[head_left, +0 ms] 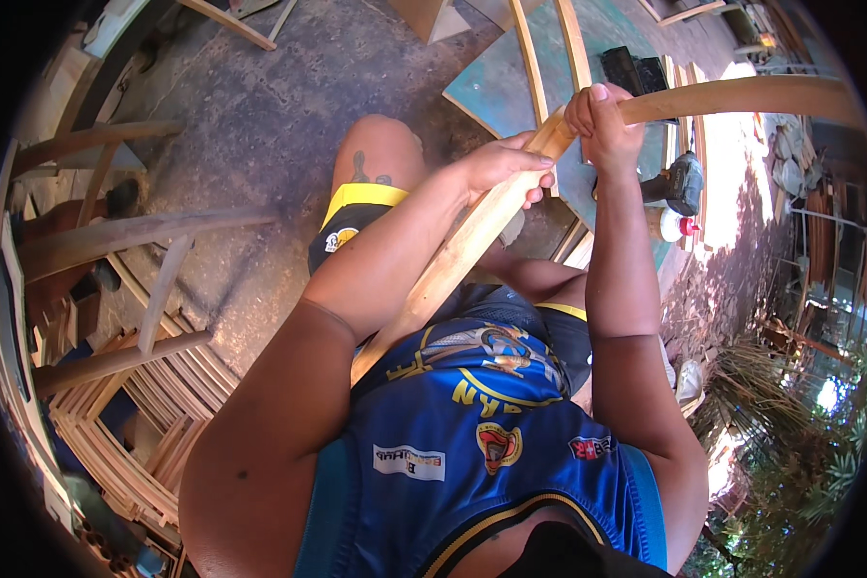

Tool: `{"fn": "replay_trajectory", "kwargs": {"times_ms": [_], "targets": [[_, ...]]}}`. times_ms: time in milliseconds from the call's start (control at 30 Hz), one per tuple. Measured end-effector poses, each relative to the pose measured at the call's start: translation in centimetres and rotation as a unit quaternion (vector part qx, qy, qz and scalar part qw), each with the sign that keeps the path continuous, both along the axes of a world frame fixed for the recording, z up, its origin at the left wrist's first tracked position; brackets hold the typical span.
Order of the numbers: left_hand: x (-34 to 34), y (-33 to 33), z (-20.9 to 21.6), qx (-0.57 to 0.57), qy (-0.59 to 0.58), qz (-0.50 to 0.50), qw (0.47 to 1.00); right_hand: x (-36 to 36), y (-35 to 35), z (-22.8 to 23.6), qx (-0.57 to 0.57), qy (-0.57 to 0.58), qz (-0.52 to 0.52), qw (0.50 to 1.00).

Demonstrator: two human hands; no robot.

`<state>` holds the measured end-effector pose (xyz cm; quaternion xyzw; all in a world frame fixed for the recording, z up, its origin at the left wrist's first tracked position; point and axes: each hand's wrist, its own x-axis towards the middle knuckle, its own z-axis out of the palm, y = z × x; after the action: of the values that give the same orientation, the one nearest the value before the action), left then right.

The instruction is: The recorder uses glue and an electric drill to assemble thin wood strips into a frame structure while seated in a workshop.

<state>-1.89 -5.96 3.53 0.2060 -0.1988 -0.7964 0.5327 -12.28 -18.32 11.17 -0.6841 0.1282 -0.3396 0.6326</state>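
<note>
A pale wooden piece (471, 248) slants up from beside my body to a corner in front of me. My left hand (506, 166) is closed around it just below that corner, thumb on top. My right hand (602, 120) is closed at the corner, where a second curved wooden piece (742, 97) runs off to the right. Whether the two pieces are fastened together is hidden under my fingers. Below and behind my hands lies a worn blue-green board (496, 82) on the floor, with two thin wooden strips (530, 60) across it.
Right of my forearm lie a cordless drill (684, 183) and a white bottle with a red cap (676, 226). A black object (634, 72) sits beyond them. Wooden frames (154, 414) are stacked at the lower left, below upright wooden parts (135, 236). Plants (800, 462) grow at the lower right.
</note>
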Motion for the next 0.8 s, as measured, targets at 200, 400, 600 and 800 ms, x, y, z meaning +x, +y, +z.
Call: {"fn": "replay_trajectory", "kwargs": {"times_ms": [200,400,600,800], "targets": [[-0.1,-0.2,-0.4,-0.006,0.004,-0.004,1.0,-0.4,-0.6,-0.1,0.012,-0.002,0.032,0.999],[-0.9,-0.4,-1.0,0.004,0.028,-0.009,1.0,-0.2,0.3,-0.5,0.007,0.066,-0.106,0.992],[-1.4,-0.7,-1.3,0.019,0.024,-0.031,0.999,-1.4,0.5,-0.9,-0.05,0.038,-0.12,0.991],[-2.3,-0.7,-1.3,-0.003,0.001,-0.03,1.0,-4.7,0.8,-1.7,-0.007,-0.035,-0.061,0.998]]}}
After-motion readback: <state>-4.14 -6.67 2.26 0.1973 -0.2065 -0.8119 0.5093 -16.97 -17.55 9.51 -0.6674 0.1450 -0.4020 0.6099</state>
